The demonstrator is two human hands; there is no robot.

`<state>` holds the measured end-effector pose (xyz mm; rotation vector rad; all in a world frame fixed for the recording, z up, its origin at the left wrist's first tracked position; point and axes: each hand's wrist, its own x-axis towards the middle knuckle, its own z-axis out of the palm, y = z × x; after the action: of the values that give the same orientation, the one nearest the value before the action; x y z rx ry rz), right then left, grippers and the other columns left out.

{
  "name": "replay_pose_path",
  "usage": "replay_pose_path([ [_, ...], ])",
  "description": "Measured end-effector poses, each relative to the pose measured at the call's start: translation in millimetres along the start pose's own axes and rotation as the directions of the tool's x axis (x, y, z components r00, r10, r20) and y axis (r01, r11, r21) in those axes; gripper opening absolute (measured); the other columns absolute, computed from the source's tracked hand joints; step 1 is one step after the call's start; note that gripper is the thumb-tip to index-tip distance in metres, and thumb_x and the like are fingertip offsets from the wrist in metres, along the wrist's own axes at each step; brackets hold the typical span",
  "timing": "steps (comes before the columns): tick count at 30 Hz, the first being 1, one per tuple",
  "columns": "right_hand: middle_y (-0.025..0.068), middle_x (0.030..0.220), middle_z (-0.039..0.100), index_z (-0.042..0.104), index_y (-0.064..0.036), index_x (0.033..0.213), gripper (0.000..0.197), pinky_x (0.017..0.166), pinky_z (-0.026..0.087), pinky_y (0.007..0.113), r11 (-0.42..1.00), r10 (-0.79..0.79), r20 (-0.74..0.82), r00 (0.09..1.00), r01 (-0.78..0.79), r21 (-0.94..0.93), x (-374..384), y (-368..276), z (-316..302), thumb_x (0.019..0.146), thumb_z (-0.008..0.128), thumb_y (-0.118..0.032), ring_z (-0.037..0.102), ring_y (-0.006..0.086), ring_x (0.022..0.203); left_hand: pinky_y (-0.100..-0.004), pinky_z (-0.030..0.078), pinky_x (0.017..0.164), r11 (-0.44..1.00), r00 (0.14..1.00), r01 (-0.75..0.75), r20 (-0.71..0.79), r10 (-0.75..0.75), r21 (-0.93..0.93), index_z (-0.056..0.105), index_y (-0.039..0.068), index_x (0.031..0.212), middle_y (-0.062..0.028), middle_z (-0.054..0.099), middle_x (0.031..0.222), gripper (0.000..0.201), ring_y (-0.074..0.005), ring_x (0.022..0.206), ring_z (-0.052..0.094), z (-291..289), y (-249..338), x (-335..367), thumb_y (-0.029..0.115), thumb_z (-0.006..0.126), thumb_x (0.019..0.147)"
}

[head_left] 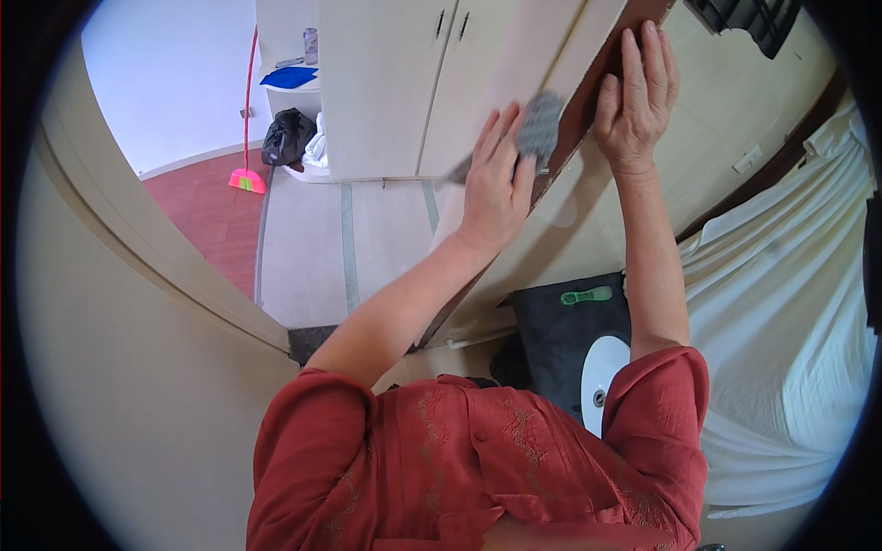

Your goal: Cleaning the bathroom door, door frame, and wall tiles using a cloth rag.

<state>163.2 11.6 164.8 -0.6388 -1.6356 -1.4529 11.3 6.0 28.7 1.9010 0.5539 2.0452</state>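
My left hand (496, 184) is raised against the edge of a doorway, holding a grey cloth (540, 129) with its fingers. Part of the cloth sticks out beyond the fingertips and rests along the pale panel next to the brown door frame (581, 112). Higher up and to the right, my right hand (636, 101) lies flat on the frame and the wall beside it, fingers stretched out and nothing in them. Both arms reach up and forward.
Beyond the doorway stand a white cabinet (381, 92), a black bag (288, 138) and a pink broom (246, 180). Below my right arm, a dark counter (551, 326) carries a green brush (586, 296) and a white basin (597, 367). A white curtain (781, 321) hangs at right.
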Motion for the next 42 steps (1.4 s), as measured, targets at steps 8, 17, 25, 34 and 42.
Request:
replay_pose_path([
  [8,0.0167,0.132,0.056,0.06,0.0016,0.124,0.041,0.107,0.036,0.04,1.0,-0.001,-0.071,0.997,0.004,0.031,0,-5,6,0.086,0.048,-0.006,0.051,0.0324,0.125,-0.0405,0.026,0.113,0.917,0.893,0.396,0.211,-0.397,0.05,0.036,0.005,0.144,-0.0262,0.019,0.153,0.055,-0.0402,0.14,0.026,-20,-47,-121,0.006,0.051,0.091],
  [17,0.0161,0.131,0.057,0.061,0.0013,0.121,0.04,0.105,0.038,0.039,1.0,-0.022,-0.069,0.997,0.02,-0.023,3,-12,2,0.083,0.05,-0.003,0.051,0.0319,0.125,-0.044,0.015,0.115,0.79,0.81,0.572,0.302,-0.503,-0.221,0.022,0.006,0.15,-0.0279,0.018,0.151,0.06,-0.0409,0.144,0.012,-9,16,-66,0.029,0.044,0.1],
  [25,0.0248,0.137,0.05,0.057,0.0083,0.125,0.044,0.109,0.033,0.046,0.998,-0.043,-0.041,0.998,0.045,0.033,-7,9,5,0.092,0.043,-0.018,0.043,0.0387,0.131,-0.0395,0.028,0.112,0.898,0.896,0.42,0.097,-0.433,0.131,0.04,0.001,0.141,-0.0248,0.031,0.148,0.049,-0.0386,0.138,0.031,-9,-23,-120,0.015,0.051,0.096],
  [34,0.0239,0.137,0.05,0.057,0.0074,0.125,0.044,0.109,0.034,0.046,1.0,-0.014,-0.034,0.999,0.015,0.021,-3,2,3,0.092,0.043,-0.018,0.044,0.0382,0.131,-0.0381,0.042,0.101,0.806,0.783,0.575,0.189,-0.592,0.145,0.049,0.006,0.136,-0.0229,0.027,0.149,0.044,-0.0358,0.118,0.05,-30,-44,-149,0.012,0.056,0.093],
  [42,0.0234,0.136,0.051,0.058,0.0074,0.124,0.043,0.109,0.035,0.045,0.998,-0.064,-0.077,0.995,0.065,0.007,-7,9,4,0.093,0.042,-0.019,0.045,0.0376,0.131,-0.0337,0.046,0.077,0.91,0.934,0.28,0.133,-0.331,0.305,0.063,0.002,0.105,-0.0172,0.054,0.109,0.018,-0.0285,0.085,0.055,-64,-7,-50,0.014,0.061,0.091],
])
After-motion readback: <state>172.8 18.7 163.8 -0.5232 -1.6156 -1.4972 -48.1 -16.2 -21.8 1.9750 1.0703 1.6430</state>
